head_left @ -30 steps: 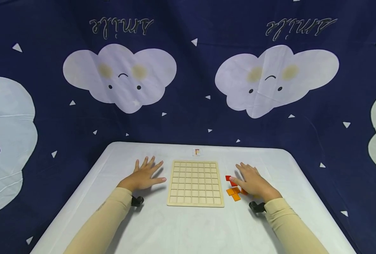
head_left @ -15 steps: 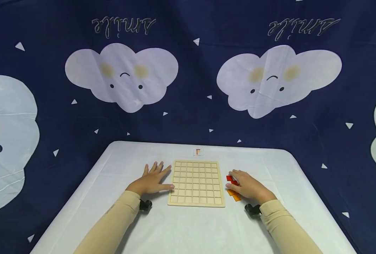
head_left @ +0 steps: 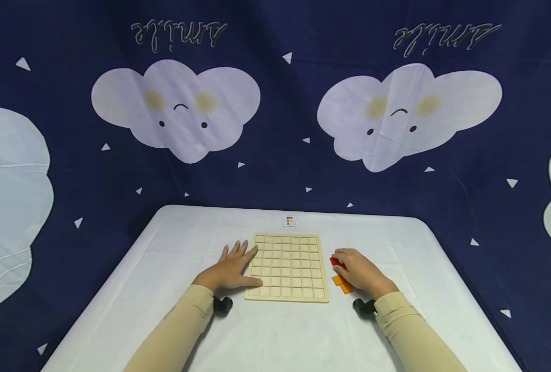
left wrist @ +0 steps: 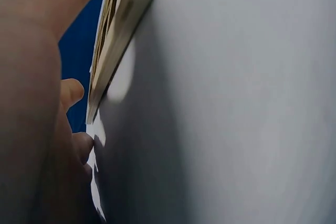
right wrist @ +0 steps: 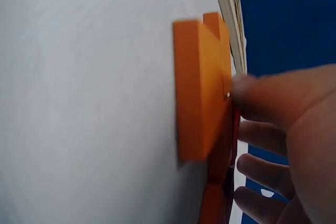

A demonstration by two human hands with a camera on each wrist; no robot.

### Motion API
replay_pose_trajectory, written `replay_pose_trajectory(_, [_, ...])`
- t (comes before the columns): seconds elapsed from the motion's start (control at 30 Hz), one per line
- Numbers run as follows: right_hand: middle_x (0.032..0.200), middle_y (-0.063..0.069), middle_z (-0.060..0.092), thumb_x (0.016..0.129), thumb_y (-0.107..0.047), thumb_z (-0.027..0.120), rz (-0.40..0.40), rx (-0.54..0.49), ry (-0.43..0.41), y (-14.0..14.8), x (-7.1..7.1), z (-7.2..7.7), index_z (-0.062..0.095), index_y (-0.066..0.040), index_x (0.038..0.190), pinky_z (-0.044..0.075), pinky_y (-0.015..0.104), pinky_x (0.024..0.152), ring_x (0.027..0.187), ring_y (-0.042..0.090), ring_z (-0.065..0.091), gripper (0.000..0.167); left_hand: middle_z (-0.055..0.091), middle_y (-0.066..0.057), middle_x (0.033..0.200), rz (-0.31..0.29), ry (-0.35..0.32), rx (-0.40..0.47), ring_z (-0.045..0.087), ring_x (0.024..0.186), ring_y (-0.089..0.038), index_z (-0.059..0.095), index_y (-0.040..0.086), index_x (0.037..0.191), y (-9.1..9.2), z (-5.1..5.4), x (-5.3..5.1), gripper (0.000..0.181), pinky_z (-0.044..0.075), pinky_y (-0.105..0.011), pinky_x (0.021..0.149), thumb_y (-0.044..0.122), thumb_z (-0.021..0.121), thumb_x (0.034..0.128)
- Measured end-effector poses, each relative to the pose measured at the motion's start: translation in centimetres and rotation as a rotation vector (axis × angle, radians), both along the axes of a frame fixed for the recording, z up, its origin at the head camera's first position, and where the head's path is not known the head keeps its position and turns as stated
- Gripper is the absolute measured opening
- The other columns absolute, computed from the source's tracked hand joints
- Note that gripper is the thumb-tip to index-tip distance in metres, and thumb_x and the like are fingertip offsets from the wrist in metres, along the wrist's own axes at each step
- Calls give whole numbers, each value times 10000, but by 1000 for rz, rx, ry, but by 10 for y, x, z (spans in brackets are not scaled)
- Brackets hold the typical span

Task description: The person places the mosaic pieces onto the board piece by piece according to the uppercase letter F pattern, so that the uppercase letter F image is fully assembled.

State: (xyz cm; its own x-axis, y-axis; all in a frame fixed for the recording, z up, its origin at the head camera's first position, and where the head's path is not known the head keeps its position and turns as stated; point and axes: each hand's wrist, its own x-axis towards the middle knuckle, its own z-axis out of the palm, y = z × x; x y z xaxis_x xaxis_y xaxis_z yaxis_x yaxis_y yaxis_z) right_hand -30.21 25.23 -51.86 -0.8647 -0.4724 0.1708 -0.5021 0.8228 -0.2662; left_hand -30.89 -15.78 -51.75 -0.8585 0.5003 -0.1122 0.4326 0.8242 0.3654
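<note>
Head view: left hand (head_left: 229,273), fingers spread, overlaps the grid board (head_left: 288,268), perhaps steadying it; right of that, right hand (head_left: 361,269) partly covers red tiles (head_left: 334,261) and orange tiles (head_left: 346,287), at least 2; I can't tell whether it pinches any.

Left hand (head_left: 226,273): fingers (head_left: 249,255) spread | right hand (head_left: 360,269): fingers bent | forearms (head_left: 178,323) angled inward

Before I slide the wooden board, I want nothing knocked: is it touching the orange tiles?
Apart: the head view shows a strip of white tabletop between the right edge of the wooden board and the visible orange tiles.
</note>
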Motion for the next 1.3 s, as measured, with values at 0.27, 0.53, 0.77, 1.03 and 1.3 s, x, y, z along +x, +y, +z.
replay_pose_trajectory(0.27, [1138, 95, 764, 927, 28, 779, 30, -67, 86, -3, -4, -3, 807, -15, 1109, 545, 506, 1003, 1117, 324, 706, 189, 66, -231, 1728, 0, -2, 15, -18, 1582, -416, 241, 131, 1693, 4, -8, 2, 1104, -47, -584, 1244, 777, 626, 884])
replay_pose_trajectory(0.53, [1046, 45, 760, 916, 31, 795, 10, -106, 97, -3, -4, -6, 814, -52, 1030, 580, 473, 938, 1028, 279, 719, 143, 101, -168, 1738, -5, 28, 13, 2, 1585, -393, 255, 127, 1689, 5, -14, 2, 1107, -24, -569, 1251, 804, 596, 883])
replay_pose_trajectory(0.77, [1015, 37, 737, 917, 9, 806, 19, -115, 124, -3, -3, -7, 805, -55, 1014, 591, 458, 899, 973, 254, 707, 116, 125, -145, 1738, 4, 42, 20, 19, 1588, -371, 267, 134, 1688, 6, -13, 4, 1089, -15, -533, 1259, 792, 600, 886])
replay_pose_trajectory(1.03, [1042, 62, 733, 936, 6, 791, 9, -138, 152, -5, -3, -5, 803, -33, 1055, 585, 465, 921, 991, 270, 705, 127, 134, -124, 1740, 13, 49, 23, 21, 1592, -341, 278, 140, 1686, 6, -14, 4, 1069, -3, -515, 1263, 774, 609, 892])
replay_pose_trajectory(1.3, [1066, 78, 736, 924, 12, 800, 23, -165, 186, -9, -3, -3, 800, -18, 1078, 578, 478, 934, 1013, 288, 706, 156, 187, -154, 1726, 4, 92, 52, 78, 1588, -362, 327, 107, 1666, 4, -13, 9, 1019, 29, -536, 1264, 721, 632, 911])
